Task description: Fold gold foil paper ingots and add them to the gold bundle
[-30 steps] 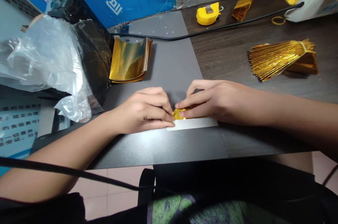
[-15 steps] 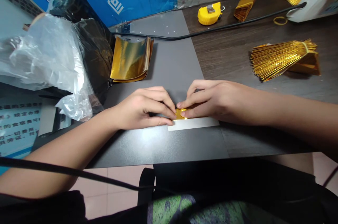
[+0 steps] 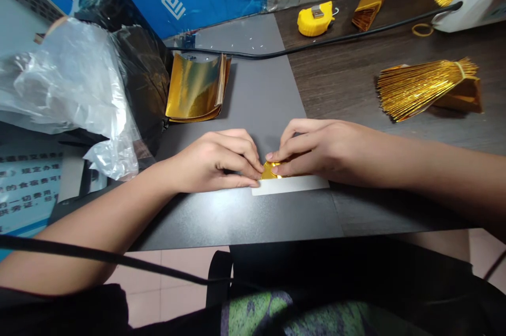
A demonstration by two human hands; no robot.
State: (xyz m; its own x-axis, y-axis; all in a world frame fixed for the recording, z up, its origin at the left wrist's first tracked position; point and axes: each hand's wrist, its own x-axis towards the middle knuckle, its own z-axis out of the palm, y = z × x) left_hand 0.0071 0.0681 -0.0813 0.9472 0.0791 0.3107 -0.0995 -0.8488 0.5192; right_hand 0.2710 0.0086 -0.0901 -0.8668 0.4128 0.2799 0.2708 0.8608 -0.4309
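Observation:
A small piece of gold foil paper (image 3: 269,171) lies on the desk between my hands, partly hidden by my fingers. My left hand (image 3: 223,162) pinches its left end, thumb in front and fingertips on the corner, which looks folded to a slant. From the other side, my right hand (image 3: 316,149) presses the paper down with its fingers and covers its right part. A white strip (image 3: 292,185) shows along the paper's near edge. Behind my left hand lies a curved stack of gold foil sheets (image 3: 193,85).
A fan of folded gold paper (image 3: 422,85) tied with a band lies at right. Farther back are a yellow tape measure (image 3: 315,19), a folded gold bundle (image 3: 370,6), a rubber band (image 3: 422,30) and a black cable (image 3: 256,55). Clear plastic (image 3: 90,83) bulges at left.
The left corner of the gold paper has gone from squarish to slanted under my left fingertips. Both hands stay almost in place.

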